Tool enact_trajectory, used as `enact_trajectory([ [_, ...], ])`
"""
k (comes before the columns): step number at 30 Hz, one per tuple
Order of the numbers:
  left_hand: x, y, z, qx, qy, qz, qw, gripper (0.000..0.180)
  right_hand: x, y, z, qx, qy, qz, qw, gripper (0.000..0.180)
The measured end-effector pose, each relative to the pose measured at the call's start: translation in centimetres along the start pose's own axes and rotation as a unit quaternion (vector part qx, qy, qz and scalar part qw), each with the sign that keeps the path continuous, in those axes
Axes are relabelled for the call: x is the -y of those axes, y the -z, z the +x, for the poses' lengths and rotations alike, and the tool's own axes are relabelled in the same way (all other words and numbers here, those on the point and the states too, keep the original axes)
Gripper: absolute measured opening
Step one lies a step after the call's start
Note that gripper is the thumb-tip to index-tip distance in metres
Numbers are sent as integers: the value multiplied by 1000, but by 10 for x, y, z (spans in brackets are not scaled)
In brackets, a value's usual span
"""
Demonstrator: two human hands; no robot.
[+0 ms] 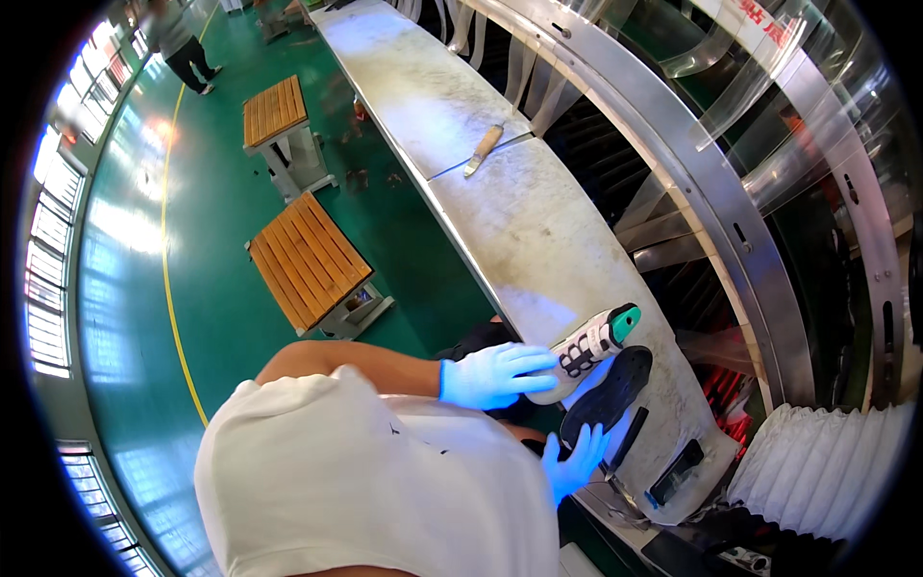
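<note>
My left hand (498, 375), in a pale glove, is closed around the toe end of a white shoe upper (584, 352) with dark eyelet strips. A green shoe last (626, 323) sticks out of its opening. Beside it, a black shoe sole (610, 396) lies at a slant near the bench's edge. My right hand (575, 465), gloved too, has the sole's near end between its thumb and stretched fingers. Upper and sole are side by side, with a narrow gap between them.
On the long pale bench (558, 226) lies a wooden-handled knife (484, 151). A dark bar (628, 440) and a black object (676, 473) sit right of the sole. Beyond is a metal-framed machine (716, 226) with clear strips. Slatted wooden stools (310, 260) stand left; a person (175, 43) stands far off.
</note>
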State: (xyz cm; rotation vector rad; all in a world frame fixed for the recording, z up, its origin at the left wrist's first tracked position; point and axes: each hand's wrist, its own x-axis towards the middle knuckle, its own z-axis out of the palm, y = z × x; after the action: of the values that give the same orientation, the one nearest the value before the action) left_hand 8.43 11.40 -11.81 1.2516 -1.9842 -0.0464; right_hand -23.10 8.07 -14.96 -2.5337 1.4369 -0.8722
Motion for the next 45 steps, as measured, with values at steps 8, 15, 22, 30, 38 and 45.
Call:
enact_trajectory([
  [8,-3,24,121,68,-39,-68,995,39,6,21,23,-93,-19,75,993,30],
  [15,-53,85,180,174,115,-175,962,52,85,113,49,-155,-154,238,946,34],
  [22,-70,40,118,-52,164,-317,933,41,88,118,83,-99,-184,465,860,35],
  [30,-66,35,116,-7,-121,-253,960,37,75,113,79,-123,-132,502,846,28],
  [38,-96,41,95,-44,34,-399,915,25,84,107,61,-122,-117,528,832,33],
  [45,-109,40,79,-64,112,-409,904,37,99,108,49,-101,-130,471,866,30],
])
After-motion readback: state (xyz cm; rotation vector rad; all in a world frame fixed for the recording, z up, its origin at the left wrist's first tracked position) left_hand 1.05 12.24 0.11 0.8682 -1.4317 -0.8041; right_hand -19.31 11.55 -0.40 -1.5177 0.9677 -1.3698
